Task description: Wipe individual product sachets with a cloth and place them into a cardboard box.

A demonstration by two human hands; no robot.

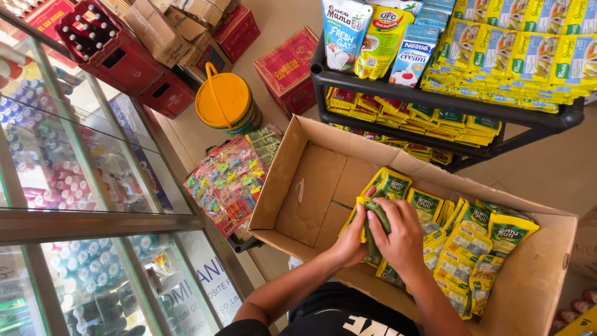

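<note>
1. The person's face and body are out of sight; only two bare forearms and a strip of dark shirt show at the bottom edge, around 6 o'clock.
2. The left hand is half hidden behind the right hand, so its fingertips cannot be made out.
3. Both hands are closed on one bundle of packets, yellow and green, held over the middle of the cardboard box. The right fingers curl tight over the top of the bundle; the left hand grips it from the side with the thumb up.
4. How many packets are in the bundle is hard to tell, as the hands cover most of it.
5. The box stands open at the centre. Its left half is bare cardboard; its right half, toward 3 o'clock, holds a loose heap of packets of the same kind, some overlapping, some cut off by the right forearm.
6. At 1 o'clock a black shelf rack carries rows of yellow packets and a few taller pouches; its top and right side run out of the frame.
7. Just left of the box, at 9 o'clock, lies a sheet of small toys in clear wrap, partly under the box flap.
8. At 11 o'clock is a yellow bucket lid and, farther up, red bottle crates.
9. A glass-door cooler fills the left edge; reflections blur the bottles inside.
</note>
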